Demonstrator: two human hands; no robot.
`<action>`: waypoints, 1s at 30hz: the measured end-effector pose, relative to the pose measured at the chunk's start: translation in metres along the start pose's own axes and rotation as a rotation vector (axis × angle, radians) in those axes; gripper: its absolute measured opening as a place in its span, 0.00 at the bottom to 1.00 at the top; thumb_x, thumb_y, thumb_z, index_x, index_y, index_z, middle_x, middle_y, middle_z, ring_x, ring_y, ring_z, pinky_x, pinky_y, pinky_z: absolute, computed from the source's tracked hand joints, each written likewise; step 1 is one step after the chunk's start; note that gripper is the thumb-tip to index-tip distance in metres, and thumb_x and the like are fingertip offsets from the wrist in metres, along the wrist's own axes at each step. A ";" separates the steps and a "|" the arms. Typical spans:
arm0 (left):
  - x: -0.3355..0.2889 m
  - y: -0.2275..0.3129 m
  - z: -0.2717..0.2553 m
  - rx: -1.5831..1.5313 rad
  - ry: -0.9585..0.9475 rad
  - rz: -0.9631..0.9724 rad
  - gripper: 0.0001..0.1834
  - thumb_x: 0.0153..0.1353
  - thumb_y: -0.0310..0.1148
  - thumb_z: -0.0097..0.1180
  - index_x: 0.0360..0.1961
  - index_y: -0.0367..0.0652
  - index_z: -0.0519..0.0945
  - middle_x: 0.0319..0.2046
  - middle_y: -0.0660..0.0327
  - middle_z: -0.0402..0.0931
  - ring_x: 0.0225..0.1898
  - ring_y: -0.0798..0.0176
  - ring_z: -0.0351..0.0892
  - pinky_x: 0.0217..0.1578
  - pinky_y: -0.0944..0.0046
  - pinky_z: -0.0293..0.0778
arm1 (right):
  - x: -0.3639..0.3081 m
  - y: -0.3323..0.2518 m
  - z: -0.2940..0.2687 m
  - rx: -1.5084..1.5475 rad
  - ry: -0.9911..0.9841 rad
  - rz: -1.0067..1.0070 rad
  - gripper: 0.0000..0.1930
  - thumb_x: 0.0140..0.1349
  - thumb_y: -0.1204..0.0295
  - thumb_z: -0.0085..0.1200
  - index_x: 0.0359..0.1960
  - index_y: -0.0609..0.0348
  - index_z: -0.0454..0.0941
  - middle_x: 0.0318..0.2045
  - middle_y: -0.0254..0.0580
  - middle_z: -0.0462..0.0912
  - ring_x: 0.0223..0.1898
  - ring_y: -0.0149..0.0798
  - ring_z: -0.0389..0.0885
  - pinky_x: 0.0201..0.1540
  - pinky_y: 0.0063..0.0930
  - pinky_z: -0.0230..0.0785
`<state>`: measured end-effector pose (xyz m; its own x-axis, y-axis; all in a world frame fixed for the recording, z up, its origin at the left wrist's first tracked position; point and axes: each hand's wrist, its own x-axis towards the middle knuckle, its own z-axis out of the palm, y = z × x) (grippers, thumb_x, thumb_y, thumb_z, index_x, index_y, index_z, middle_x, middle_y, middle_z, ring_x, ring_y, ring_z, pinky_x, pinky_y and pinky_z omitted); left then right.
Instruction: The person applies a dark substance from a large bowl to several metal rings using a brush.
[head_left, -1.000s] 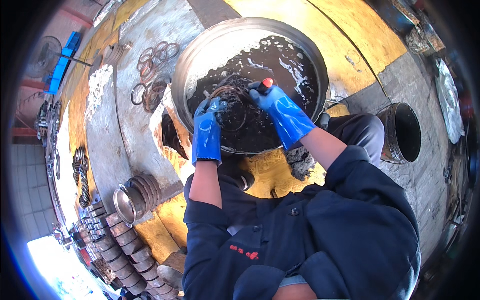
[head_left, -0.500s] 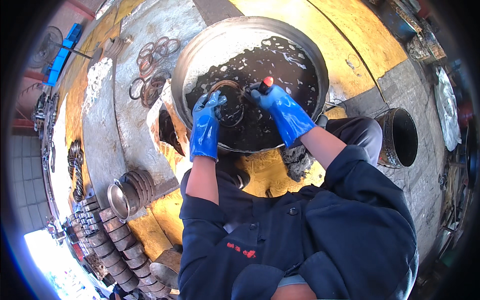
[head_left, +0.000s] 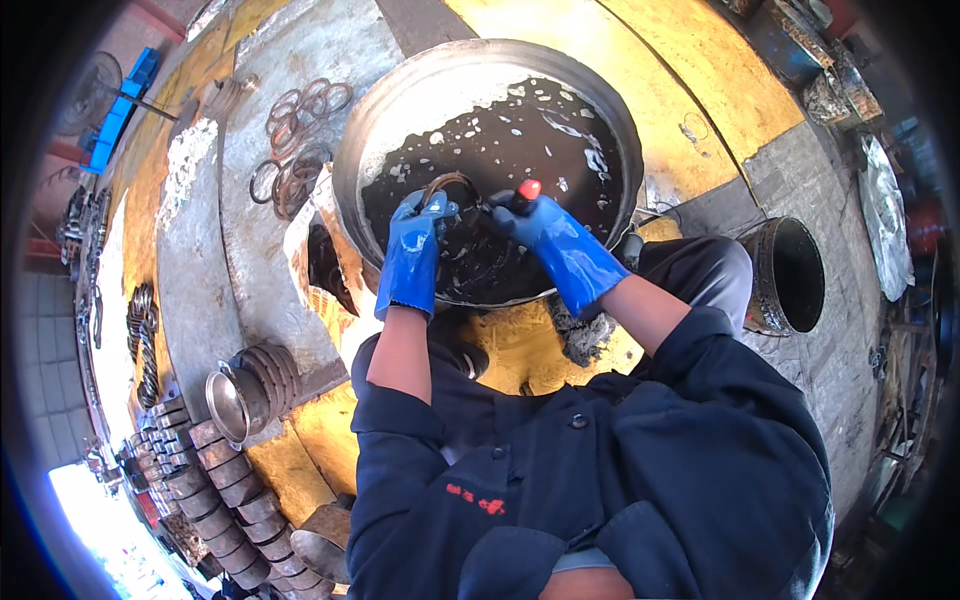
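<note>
Both of my hands wear blue rubber gloves and work over a wide round metal tub [head_left: 357, 130] of dark liquid [head_left: 530, 150] with pale foam. My left hand [head_left: 412, 238] is closed on a thin brownish metal ring [head_left: 453, 180] at its left side. The ring's lower part is hard to make out against the liquid. In my right hand [head_left: 550, 232] is a dark-handled tool [head_left: 527, 194] with a red end. The tool's working end is hidden near the ring's right side, so its kind is unclear.
Several similar rings [head_left: 300, 120] lie on the floor left of the tub. Stacked metal cylinders [head_left: 215, 480] and a steel-coloured round part [head_left: 230, 405] stand at lower left. An open dark bucket [head_left: 795, 275] is right of my knee. A torn carton [head_left: 325, 255] touches the tub's left side.
The ring is tilted differently and its lower part shows less clearly. My right hand has shifted slightly, still with the tool. The whole view has moved a little.
</note>
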<state>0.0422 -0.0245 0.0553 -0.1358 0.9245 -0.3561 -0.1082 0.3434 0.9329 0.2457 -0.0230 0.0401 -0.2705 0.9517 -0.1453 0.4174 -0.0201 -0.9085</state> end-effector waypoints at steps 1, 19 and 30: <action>0.004 -0.006 0.001 -0.003 -0.001 -0.003 0.11 0.61 0.33 0.62 0.43 0.42 0.82 0.30 0.64 0.84 0.21 0.77 0.70 0.22 0.75 0.67 | 0.005 -0.001 -0.002 -0.003 -0.001 0.003 0.13 0.65 0.67 0.50 0.49 0.51 0.79 0.45 0.42 0.84 0.41 0.35 0.84 0.44 0.30 0.76; -0.007 -0.008 -0.021 -0.153 -0.112 0.118 0.12 0.61 0.32 0.63 0.45 0.39 0.82 0.33 0.62 0.83 0.33 0.71 0.81 0.33 0.74 0.73 | -0.023 -0.047 0.014 0.692 -0.324 0.463 0.14 0.62 0.64 0.57 0.44 0.60 0.83 0.36 0.37 0.85 0.36 0.30 0.80 0.42 0.25 0.71; 0.009 -0.015 -0.006 -0.118 -0.087 0.150 0.13 0.60 0.29 0.64 0.45 0.38 0.81 0.31 0.61 0.83 0.31 0.70 0.81 0.33 0.71 0.75 | 0.022 -0.002 0.001 -0.481 0.157 -0.454 0.14 0.60 0.64 0.57 0.48 0.42 0.81 0.47 0.43 0.83 0.47 0.47 0.82 0.51 0.36 0.74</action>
<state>0.0371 -0.0225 0.0377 -0.0745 0.9763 -0.2031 -0.2085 0.1839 0.9606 0.2384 -0.0026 0.0381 -0.3966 0.8673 0.3009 0.6413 0.4963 -0.5852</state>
